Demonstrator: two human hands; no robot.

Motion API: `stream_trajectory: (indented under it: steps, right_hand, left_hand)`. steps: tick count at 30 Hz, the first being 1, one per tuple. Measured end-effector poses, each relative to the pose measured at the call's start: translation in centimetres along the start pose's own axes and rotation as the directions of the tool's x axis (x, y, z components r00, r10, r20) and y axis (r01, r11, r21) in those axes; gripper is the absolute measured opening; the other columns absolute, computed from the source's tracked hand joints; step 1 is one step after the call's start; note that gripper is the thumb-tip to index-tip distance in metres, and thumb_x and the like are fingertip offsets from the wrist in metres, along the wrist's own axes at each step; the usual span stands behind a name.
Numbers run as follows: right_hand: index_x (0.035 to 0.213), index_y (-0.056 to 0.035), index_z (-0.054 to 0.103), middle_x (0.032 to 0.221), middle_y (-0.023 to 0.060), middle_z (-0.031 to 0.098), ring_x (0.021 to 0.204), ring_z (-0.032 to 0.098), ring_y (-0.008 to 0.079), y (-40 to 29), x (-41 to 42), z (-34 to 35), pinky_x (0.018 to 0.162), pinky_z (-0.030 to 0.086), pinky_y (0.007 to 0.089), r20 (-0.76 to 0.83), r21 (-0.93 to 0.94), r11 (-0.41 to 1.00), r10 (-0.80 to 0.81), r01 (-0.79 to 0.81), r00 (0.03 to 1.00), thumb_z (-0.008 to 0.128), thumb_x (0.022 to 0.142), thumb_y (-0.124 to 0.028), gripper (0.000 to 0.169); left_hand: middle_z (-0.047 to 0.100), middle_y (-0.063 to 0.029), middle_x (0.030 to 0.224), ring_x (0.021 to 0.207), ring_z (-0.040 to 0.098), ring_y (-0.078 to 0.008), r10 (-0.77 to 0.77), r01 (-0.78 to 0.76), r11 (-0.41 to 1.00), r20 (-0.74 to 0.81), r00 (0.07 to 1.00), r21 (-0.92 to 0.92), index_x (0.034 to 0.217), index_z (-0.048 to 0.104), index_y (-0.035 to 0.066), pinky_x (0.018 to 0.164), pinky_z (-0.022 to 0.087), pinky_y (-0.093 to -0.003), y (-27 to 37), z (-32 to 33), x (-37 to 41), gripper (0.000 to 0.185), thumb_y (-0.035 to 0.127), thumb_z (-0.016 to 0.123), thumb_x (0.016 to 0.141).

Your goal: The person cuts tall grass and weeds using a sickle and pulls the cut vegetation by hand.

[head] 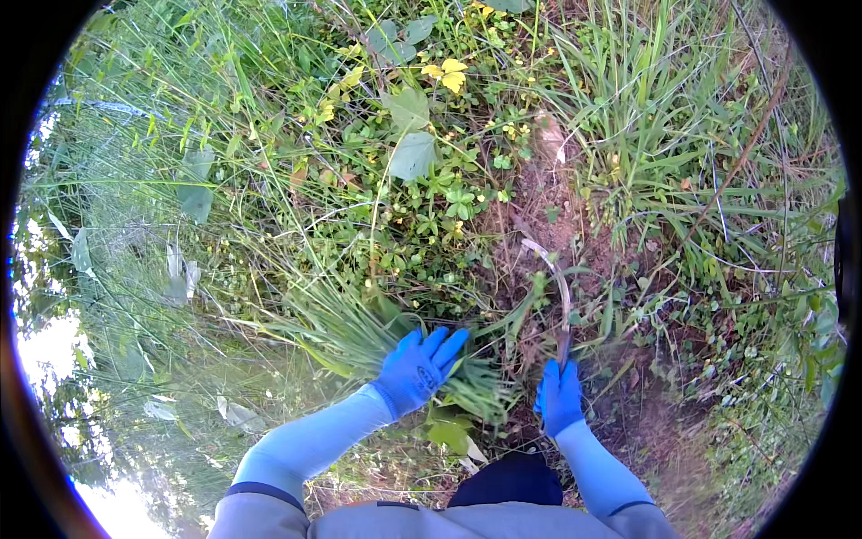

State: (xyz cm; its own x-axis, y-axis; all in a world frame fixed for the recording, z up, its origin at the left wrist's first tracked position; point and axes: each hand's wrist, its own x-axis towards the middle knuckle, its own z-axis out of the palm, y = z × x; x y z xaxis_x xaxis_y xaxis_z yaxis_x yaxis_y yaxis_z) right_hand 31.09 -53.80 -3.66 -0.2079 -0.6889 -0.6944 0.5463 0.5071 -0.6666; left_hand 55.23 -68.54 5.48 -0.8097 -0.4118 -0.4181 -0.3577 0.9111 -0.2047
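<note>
My left hand (pixel 419 372), in a blue work glove, lies across a bunch of long green grass (pixel 343 330). Its fingers reach over the stems, and the thumb is hidden beneath. Cut ends (pixel 481 394) of the bunch stick out to the right of the palm. In my right hand (pixel 560 399), also gloved in blue, is the handle of a sickle. The curved sickle blade (pixel 563 290) points away from me and bends left at its tip, over a patch of reddish soil. A few grass blades lie across it.
Bare reddish soil (pixel 559 209) runs up the middle right. A tall grass clump (pixel 626 148) grows beyond it on the right. Low clover-like plants (pixel 444 202) and broad leaves (pixel 412 155) cover the centre. A thin brown stem (pixel 747 148) slants at the far right.
</note>
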Motion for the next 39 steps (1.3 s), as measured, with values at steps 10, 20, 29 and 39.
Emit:
stream_trajectory:
  steps: [10,20,29,39]
  right_hand:
    - [0.103,-0.0031,0.045,0.073,0.0154,0.058,0.063,0.058,0.0295,6.8,-2.8,-2.0,0.058,0.045,0.0444,-0.065,-0.688,0.726,-0.052,-0.007,0.997,0.055,0.098,-0.03,0.029]
    - [0.101,-0.0025,0.053,0.08,0.0116,0.065,0.07,0.064,0.0247,9.5,-6.0,-9.1,0.063,0.05,0.041,0.313,-0.854,0.512,0.358,0.095,0.88,0.059,0.096,-0.03,0.028]
    - [0.095,-0.0118,0.038,0.061,-0.0008,0.039,0.045,0.038,0.0101,-4.4,3.7,6.8,0.04,0.036,0.0297,0.136,-0.199,0.976,-0.058,0.085,0.989,0.05,0.102,-0.029,0.022]
    - [0.099,-0.0116,0.036,0.064,0.0022,0.043,0.045,0.042,0.0123,0.3,1.3,6.1,0.039,0.039,0.0324,0.112,-0.721,0.688,-0.004,0.084,0.994,0.047,0.102,-0.03,0.022]
  left_hand:
    - [0.041,-0.0101,0.148,0.109,0.058,-0.0303,-0.207,0.21,0.976,-0.064,0.976,0.052,0.151,0.033,0.028,0.075,0.049,-0.0402,-0.7,-3.2,10.3,0.071,0.012,0.059,0.086]
    - [0.061,-0.0026,0.092,0.084,0.064,-0.0216,0.049,0.069,0.946,0.352,0.935,-0.317,0.1,0.062,0.019,0.067,0.049,-0.0392,4.3,3.7,-3.5,0.015,0.02,0.055,0.087]
    - [0.065,-0.0073,0.101,0.097,0.067,-0.025,-0.532,0.691,0.659,0.465,0.707,-0.296,0.103,0.062,0.015,0.077,0.054,-0.0425,0.0,3.8,-7.4,0.016,0.019,0.056,0.089]
    - [0.064,-0.0076,0.112,0.103,0.066,-0.0274,-0.576,0.776,0.502,0.521,0.63,-0.383,0.117,0.059,0.017,0.081,0.054,-0.0429,-1.9,7.8,-7.6,0.029,0.018,0.057,0.088]
